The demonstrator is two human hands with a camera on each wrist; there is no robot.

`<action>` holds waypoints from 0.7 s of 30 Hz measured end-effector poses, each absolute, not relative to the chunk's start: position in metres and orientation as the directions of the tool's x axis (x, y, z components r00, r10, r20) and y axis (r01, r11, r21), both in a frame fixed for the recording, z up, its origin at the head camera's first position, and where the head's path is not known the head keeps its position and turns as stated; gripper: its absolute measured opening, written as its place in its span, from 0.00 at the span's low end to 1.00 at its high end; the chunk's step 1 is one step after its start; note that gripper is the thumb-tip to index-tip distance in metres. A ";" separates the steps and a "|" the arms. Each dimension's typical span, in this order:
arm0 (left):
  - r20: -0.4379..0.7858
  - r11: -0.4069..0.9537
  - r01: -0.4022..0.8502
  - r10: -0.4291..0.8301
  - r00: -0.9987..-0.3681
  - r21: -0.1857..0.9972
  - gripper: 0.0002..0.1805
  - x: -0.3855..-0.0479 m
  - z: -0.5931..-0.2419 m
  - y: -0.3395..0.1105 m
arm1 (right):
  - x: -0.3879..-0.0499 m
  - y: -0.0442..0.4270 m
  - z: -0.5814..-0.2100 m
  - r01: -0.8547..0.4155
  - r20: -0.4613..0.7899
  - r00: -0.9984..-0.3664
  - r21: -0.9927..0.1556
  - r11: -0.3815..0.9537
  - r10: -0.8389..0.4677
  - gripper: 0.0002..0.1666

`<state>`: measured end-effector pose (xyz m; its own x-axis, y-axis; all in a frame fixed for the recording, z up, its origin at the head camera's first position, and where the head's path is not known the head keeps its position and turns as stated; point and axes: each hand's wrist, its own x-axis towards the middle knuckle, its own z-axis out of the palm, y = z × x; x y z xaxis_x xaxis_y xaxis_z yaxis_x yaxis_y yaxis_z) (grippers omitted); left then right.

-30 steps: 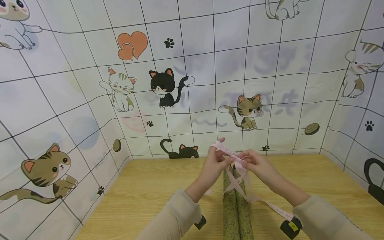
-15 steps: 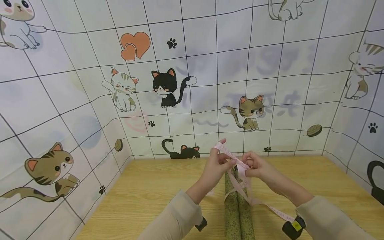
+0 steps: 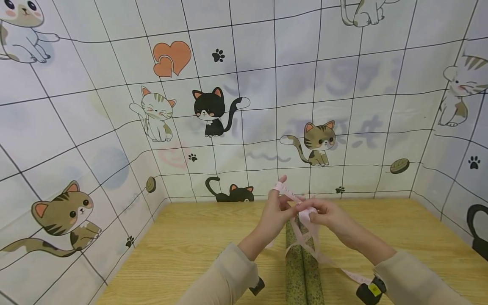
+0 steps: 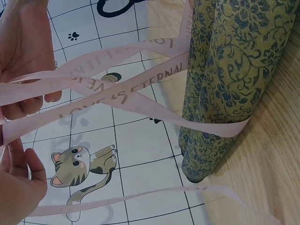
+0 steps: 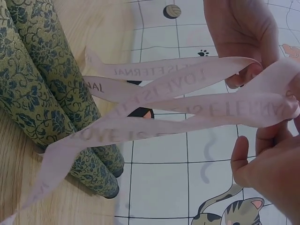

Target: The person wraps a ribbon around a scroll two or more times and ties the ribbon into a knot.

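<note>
The left hand (image 3: 276,209), at 11 o'clock from the ribbon's crossing, pinches pink ribbon (image 3: 287,192), with a loop over its raised finger; the right hand (image 3: 331,214), at 2 o'clock, pinches a fold beside it. The ribbon goes around a pair of green patterned rolls (image 3: 295,275), near their 12 o'clock end, on the worktop (image 3: 190,237).

If either pinch slackens, the raised loop would probably collapse, since no tightened knot shows (the fingers cover the join). The strands cross, and one looks twisted, so a pull could bunch them. Drawing towards 12 o'clock might slide the wrap off the nearby ends. The loose tail runs towards 4 o'clock, to the black device (image 3: 370,292) by the right sleeve (image 3: 411,275); it could catch there, though I cannot tell whether they touch.
</note>
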<state>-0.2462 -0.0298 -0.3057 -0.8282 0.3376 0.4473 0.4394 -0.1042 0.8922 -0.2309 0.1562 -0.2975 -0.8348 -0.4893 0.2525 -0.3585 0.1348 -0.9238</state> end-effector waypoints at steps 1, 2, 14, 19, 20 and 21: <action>0.444 -0.130 0.427 0.346 -0.826 0.895 0.43 -0.247 -0.306 -0.030 | -0.230 0.156 -0.297 -0.353 0.253 -0.845 -0.926 0.136 -0.470 0.14; 0.441 -0.159 0.411 0.355 -0.824 0.898 0.44 -0.247 -0.306 -0.030 | -0.230 0.155 -0.297 -0.350 0.256 -0.855 -0.926 0.139 -0.451 0.12; 0.431 -0.161 0.401 0.260 -0.864 0.902 0.19 -0.255 -0.306 -0.039 | -0.229 0.170 -0.295 -0.470 0.491 -0.837 -0.871 -0.144 -0.242 0.11; 0.410 -0.144 0.386 0.239 -0.880 0.911 0.15 -0.256 -0.312 -0.049 | -0.229 0.193 -0.293 -0.471 0.537 -0.825 -0.826 -0.310 -0.177 0.14; 0.408 -0.140 0.384 0.235 -0.882 0.912 0.14 -0.256 -0.314 -0.051 | -0.228 0.198 -0.293 -0.467 0.541 -0.826 -0.815 -0.342 -0.161 0.15; 0.406 -0.137 0.384 0.227 -0.885 0.913 0.14 -0.257 -0.315 -0.053 | -0.228 0.204 -0.293 -0.463 0.546 -0.824 -0.802 -0.378 -0.150 0.15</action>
<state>-0.2567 -0.0535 -0.3152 -0.8851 0.2274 0.4061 0.3838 -0.1369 0.9132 -0.2278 0.2036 -0.2930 -0.8240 -0.1498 0.5465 -0.4630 -0.3779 -0.8017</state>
